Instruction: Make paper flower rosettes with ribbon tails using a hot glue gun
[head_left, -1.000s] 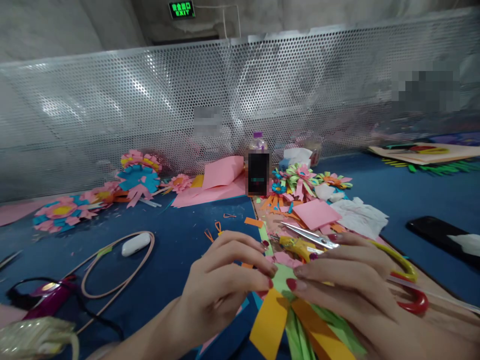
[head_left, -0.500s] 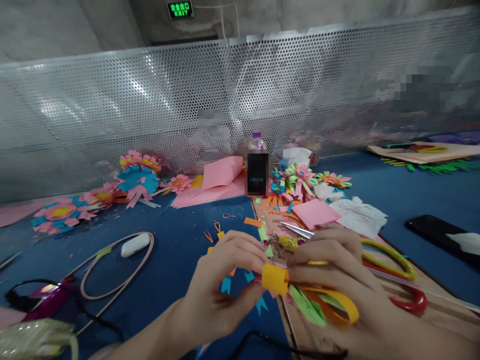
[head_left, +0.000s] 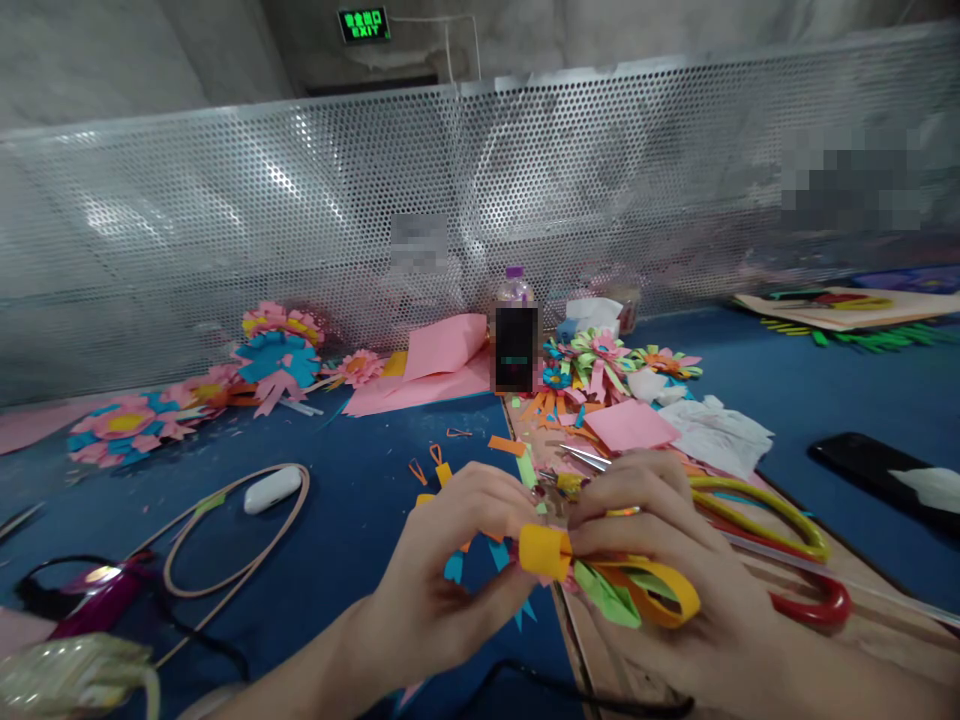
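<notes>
Between my two hands is a paper ribbon piece [head_left: 541, 552], made of looped yellow strips with light green and a little pink paper. My left hand [head_left: 457, 570] pinches its left side, thumb below and fingers above. Closed on its right side is my right hand [head_left: 667, 560], from which a yellow loop [head_left: 679, 600] and a green strip [head_left: 611, 600] stick out below. Just behind the right hand lie scissors with yellow and red handles [head_left: 814, 605] and silver tips [head_left: 585, 456]. Blue and orange paper scraps lie partly hidden behind my left hand.
Paper flowers [head_left: 124, 425] lie at the left and back. A black-screened device [head_left: 515, 348] stands before a bottle and a perforated metal screen [head_left: 375, 180]. A white case [head_left: 272, 490], a cable, a glue gun [head_left: 90, 595], crumpled tissue [head_left: 716, 432] and a black phone [head_left: 870, 470] surround the hands.
Both hands and the yellow paper loops have shifted very slightly left. The grip on the paper piece looks the same.
</notes>
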